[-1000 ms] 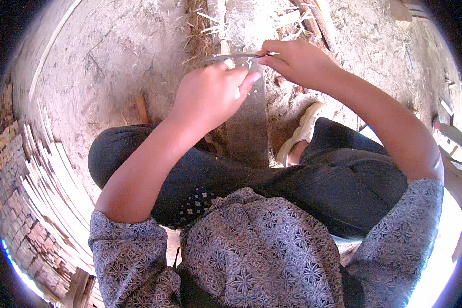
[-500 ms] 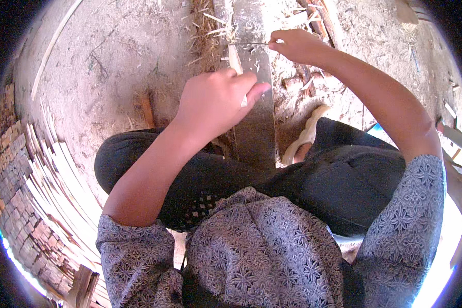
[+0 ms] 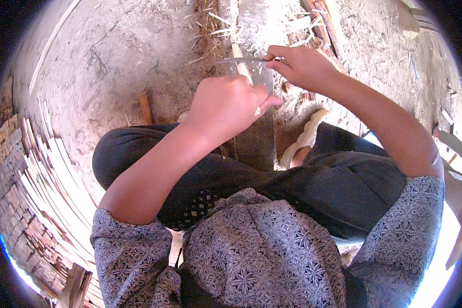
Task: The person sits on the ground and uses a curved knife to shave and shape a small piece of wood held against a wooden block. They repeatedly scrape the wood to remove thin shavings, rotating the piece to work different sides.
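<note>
My left hand point(image 3: 228, 104) is closed round a pale wooden stick point(image 3: 243, 69), whose far part points away from me over a dark plank point(image 3: 256, 136). A small end of the stick shows below my left thumb. In my right hand point(image 3: 304, 68) is a knife point(image 3: 232, 60) with a thin, slightly curved blade. The blade lies crosswise over the stick, just beyond my left fist, its tip towards the left. Most of the knife's handle is hidden by my right fingers.
Wood shavings point(image 3: 220, 32) are scattered beside the plank's far end. My sandalled foot point(image 3: 303, 149) rests right of the plank. Long pale strips point(image 3: 49, 177) and stacked wood blocks point(image 3: 7, 149) lie far left. A reddish wood piece point(image 3: 321, 23) lies at the far right of the plank.
The knife has come nearer to me, and its blade now shows over the stick. My left hand and the stick have shifted slightly right and nearer.
</note>
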Motion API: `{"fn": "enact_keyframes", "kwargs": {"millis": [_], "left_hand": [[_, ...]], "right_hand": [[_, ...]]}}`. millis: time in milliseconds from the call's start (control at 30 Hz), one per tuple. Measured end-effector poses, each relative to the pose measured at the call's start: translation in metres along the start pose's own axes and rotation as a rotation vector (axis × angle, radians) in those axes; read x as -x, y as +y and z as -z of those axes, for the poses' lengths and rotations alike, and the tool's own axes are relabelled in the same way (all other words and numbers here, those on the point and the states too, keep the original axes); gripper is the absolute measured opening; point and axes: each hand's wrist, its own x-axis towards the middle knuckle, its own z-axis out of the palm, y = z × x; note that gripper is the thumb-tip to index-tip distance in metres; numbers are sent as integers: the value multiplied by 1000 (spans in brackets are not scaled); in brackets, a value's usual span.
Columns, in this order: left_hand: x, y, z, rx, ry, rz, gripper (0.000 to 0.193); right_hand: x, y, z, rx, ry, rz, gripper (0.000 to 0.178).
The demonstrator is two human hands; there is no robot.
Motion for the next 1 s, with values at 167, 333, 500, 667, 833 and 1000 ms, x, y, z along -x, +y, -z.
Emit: {"fn": "enact_keyframes", "kwargs": {"millis": [167,333,500,667,833,1000], "left_hand": [[-6,5,1,28,53,-3,41],[-3,-5,0,66,96,67,40],[-2,-8,-3,109,144,86,41],[-4,-5,-4,80,101,75,41],[-13,0,-3,72,100,60,40],[-10,-3,4,70,63,9,40]], "right_hand": [[-61,24,-1,190,-21,-100,37],[-20,36,9,39,1,-101,39],[20,-4,28,-147,-103,-119,30],[-6,6,9,80,-4,-15,29],[-68,35,-6,164,-28,-24,33],[-46,14,21,90,-106,-116,31]]}}
